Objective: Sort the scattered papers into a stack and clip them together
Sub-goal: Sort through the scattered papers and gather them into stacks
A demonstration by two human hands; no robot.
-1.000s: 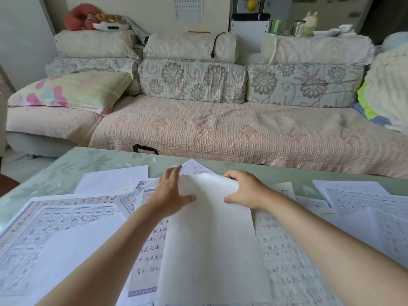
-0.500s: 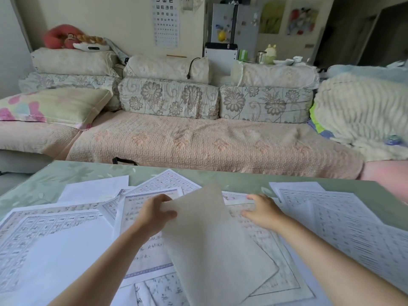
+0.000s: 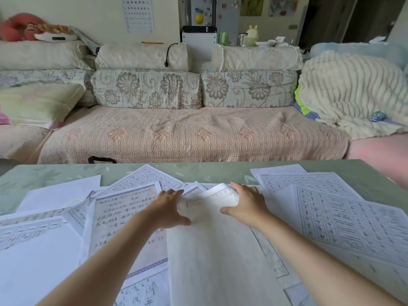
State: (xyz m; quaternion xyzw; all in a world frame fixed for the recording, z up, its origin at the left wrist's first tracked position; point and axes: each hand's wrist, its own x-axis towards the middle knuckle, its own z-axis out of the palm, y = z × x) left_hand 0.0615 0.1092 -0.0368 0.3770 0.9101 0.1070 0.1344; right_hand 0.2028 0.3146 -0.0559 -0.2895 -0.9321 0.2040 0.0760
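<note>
A large blank thin sheet (image 3: 216, 250) lies in the middle of the table over other papers, its far edge curled up. My left hand (image 3: 170, 208) holds its far left corner, thumb on top and fingers spread past the edge. My right hand (image 3: 247, 206) grips the curled far right corner. A handwritten bordered page (image 3: 123, 221) lies just left of the sheet. Printed grid sheets (image 3: 344, 215) are spread on the right and grid sheets (image 3: 26, 230) on the left, overlapping loosely.
The table (image 3: 220, 171) has a pale green patterned top; its far edge runs close behind the papers. A long sofa (image 3: 189, 138) with cushions stands right beyond it, with a folded cream blanket (image 3: 353, 93) at its right end.
The blank sheet was held up tilted between my hands; it now lies flat on the pile, squared to me. Both hands moved down onto its far corners. The camera tilted upward.
</note>
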